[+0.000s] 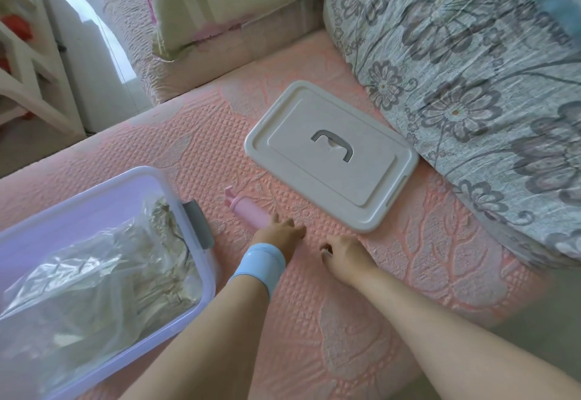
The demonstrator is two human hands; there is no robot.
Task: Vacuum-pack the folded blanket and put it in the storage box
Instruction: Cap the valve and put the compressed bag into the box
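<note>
- Blanket [103, 277]: sealed in a clear bag, lying inside the lavender storage box [78, 220] at my left.
- Pink hand pump [248, 211]: on the pink bedcover [345, 336], just beside the box.
- My left hand [278, 233]: fingers straight, resting on the pump's near end, no grip.
- My right hand [345, 258]: near the left, fingers loosely curled, holding nothing.
- White lid [330, 154]: off the box, flat on the bedcover, beside a floral quilt [471, 85].

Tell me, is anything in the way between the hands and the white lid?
Nothing visible is. Only bare pink bedspread lies between the right hand and the lid. The pink pump lies by the left hand, off that path.
</note>
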